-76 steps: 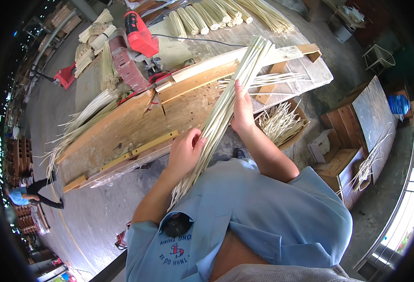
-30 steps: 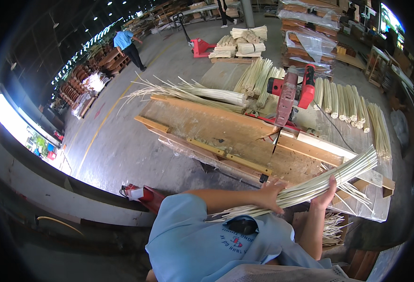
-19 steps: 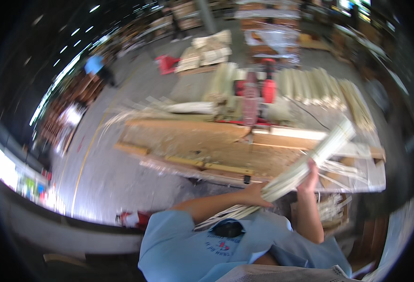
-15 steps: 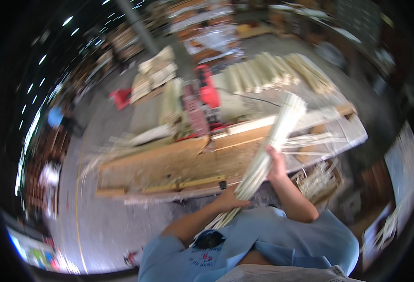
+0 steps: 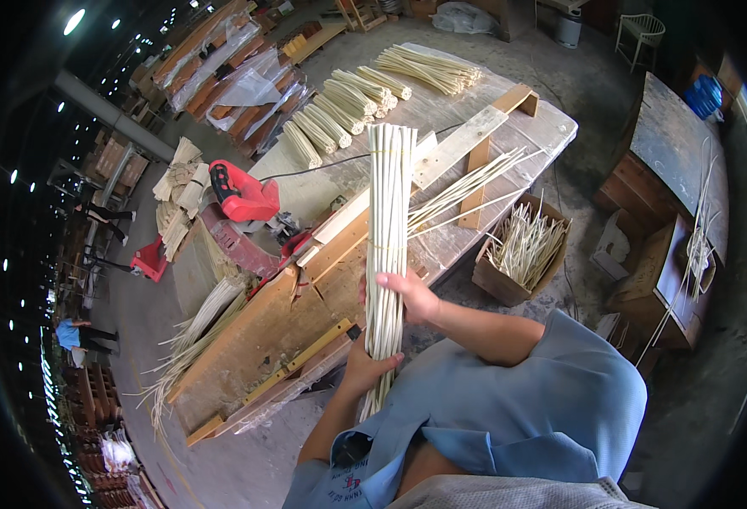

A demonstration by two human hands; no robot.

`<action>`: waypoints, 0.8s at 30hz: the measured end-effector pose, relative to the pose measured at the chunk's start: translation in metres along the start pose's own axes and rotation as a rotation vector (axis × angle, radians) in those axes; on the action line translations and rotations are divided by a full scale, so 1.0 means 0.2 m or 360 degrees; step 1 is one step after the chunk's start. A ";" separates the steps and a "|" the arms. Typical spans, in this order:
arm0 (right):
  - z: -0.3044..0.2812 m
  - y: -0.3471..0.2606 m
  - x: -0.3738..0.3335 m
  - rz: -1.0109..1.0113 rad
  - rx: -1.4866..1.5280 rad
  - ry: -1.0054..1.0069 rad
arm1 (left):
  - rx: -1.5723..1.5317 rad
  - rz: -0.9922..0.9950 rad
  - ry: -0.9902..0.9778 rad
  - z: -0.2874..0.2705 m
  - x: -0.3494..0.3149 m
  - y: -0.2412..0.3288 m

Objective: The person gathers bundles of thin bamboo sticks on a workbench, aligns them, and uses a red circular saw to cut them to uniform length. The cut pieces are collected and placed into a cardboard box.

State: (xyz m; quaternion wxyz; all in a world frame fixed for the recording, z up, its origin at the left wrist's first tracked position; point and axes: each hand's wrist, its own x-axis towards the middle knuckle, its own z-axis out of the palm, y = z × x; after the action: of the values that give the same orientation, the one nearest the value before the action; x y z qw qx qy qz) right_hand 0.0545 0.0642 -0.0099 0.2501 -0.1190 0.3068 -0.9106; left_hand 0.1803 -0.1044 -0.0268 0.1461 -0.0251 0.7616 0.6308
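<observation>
Left of centre in the frame I have the red saw on the desk. Right of it, low in the centre, my left grip is wrapped around the bundle, its thumb across the front. The bundle's long axis runs nearly straight up the frame through both grips. My right grip, also closed around it, sits higher, nearer the top end; the left is nearer the bottom end. Farther right: loose sticks, then the box.

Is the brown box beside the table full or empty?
It looks full: pale sticks crowd the brown box, some poking above its rim.
</observation>
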 end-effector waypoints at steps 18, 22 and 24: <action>-0.14 -0.06 0.05 -0.0073 0.0061 -0.0078 | 0.0069 -0.0127 0.0002 0.02 0.05 0.05; -0.18 -0.46 0.28 -0.0188 0.0049 0.0120 | 0.0116 -0.0031 -0.0011 0.06 0.05 0.08; -0.16 -0.29 0.23 -0.0133 -0.0094 0.0026 | 0.0108 -0.0207 -0.0037 0.04 0.05 0.09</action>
State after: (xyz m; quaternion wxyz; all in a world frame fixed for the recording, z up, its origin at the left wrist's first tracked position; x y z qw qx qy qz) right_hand -0.0180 0.0964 0.0041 0.2058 -0.1316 0.3305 -0.9117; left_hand 0.1677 -0.0909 -0.0132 0.1964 -0.0621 0.7775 0.5942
